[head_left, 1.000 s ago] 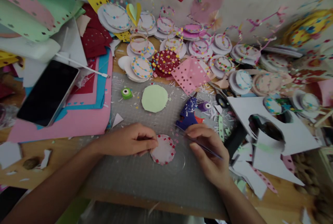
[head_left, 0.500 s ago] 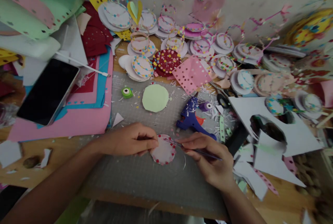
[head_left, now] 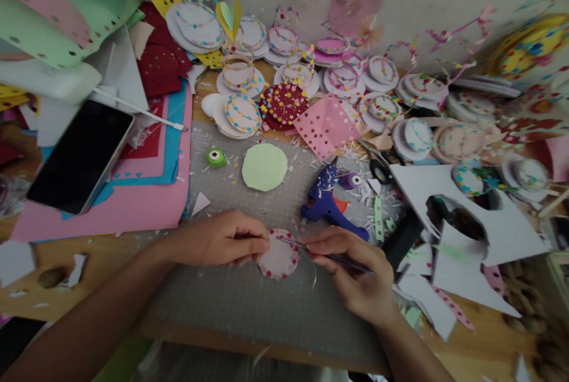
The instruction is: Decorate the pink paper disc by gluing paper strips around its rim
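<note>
A small pale pink paper disc (head_left: 276,259) with red stars around its rim lies on the grey cutting mat (head_left: 213,314). Thumb and fingertips of my left hand (head_left: 233,238) are closed on its left edge. My right hand (head_left: 355,266) grips slim tweezers (head_left: 342,260) like a pen, their tips over the upper right of the disc. Whether the tips hold a star is too small to tell. A thin glue string hangs right of the disc. Beyond both hands sit a pale green disc (head_left: 265,167) and a blue glue gun (head_left: 323,198).
Green (head_left: 216,157) and purple (head_left: 350,180) craft punches lie on the mat. Black-handled scissors (head_left: 380,170) and cut white card (head_left: 511,222) are at right. A phone (head_left: 82,157) rests on coloured sheets at left. Decorated paper discs (head_left: 240,115) line the wall.
My right hand and the tweezers have shifted slightly left over the disc. My left hand keeps its pinch on the edge.
</note>
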Demonstrator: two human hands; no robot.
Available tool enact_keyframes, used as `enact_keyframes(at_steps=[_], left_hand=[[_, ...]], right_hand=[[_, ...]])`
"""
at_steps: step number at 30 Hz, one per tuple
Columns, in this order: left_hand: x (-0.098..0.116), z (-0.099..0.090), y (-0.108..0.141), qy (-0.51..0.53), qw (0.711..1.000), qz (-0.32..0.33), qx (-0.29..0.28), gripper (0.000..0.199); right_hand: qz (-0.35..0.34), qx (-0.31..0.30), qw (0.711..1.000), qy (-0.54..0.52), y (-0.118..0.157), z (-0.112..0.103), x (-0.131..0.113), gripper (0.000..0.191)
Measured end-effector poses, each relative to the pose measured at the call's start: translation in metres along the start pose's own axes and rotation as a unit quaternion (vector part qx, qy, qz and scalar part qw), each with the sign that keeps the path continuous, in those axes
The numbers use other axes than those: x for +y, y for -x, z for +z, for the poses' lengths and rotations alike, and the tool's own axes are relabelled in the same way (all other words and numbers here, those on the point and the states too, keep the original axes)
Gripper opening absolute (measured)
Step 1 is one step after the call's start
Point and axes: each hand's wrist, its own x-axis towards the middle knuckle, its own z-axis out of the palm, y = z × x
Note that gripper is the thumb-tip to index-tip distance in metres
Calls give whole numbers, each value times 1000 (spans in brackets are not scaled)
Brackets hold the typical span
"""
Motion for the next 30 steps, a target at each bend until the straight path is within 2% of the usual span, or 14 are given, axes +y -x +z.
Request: enact_keyframes(at_steps=[30], left_hand=[[3, 0, 1, -6, 1000, 14, 3, 32]], right_hand=[[5, 13, 1000, -9, 1, -3, -1, 20]])
